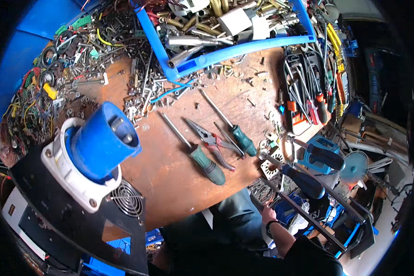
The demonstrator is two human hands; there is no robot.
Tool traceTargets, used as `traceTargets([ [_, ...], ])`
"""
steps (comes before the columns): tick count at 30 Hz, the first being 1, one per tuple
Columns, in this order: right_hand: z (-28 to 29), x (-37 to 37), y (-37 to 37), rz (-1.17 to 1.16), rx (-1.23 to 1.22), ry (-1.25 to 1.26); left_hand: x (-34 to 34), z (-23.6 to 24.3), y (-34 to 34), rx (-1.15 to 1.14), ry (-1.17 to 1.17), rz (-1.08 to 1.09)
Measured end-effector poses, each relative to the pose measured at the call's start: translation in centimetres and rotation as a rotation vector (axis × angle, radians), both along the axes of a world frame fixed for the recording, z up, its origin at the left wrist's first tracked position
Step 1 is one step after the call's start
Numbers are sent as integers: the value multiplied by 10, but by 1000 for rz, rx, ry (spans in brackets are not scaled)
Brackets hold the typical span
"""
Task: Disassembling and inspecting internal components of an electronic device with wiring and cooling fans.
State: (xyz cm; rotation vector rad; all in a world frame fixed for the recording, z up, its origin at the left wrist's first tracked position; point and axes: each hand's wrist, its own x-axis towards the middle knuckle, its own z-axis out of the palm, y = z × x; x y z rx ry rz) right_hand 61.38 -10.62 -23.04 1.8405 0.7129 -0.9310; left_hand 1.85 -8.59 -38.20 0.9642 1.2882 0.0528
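Observation:
My right hand (268, 216) is at the table's lower right edge, closed round something dark that I cannot make out, beside a long bar clamp (299, 211). Of my left arm only a bit of skin (160, 252) shows low beside my leg; its fingers are hidden. On the wooden table (165, 193) lie two green-handled screwdrivers (208, 165) (244, 140), pliers (216, 147) and a thin rod. More clamps with dark handles (303, 181) sit at the right edge. At the left a blue socket with white flange (101, 142) is mounted on a black panel (41, 179) with a fan grille.
A blue crate (234, 50) of metal fittings stands at the back. Loose screws, wires and small parts heap along the back left. A tool case (301, 92) with screwdrivers lies at the back right. Cluttered shelves and tools (356, 168) are beyond the right edge.

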Motion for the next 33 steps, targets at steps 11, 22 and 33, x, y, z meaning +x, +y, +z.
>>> traceTargets([
  [11, 1, 3, 46, -260, 86, -70, 28, -85, 130, 254, 34, 80],
  [22, -23, 56, 24, 163, 277, 144, 6, -99, 153, 364, 113, 73],
  [33, 4, 37, 56, 197, 216, 232, 6, -117, 52, 452, 207, 108],
])
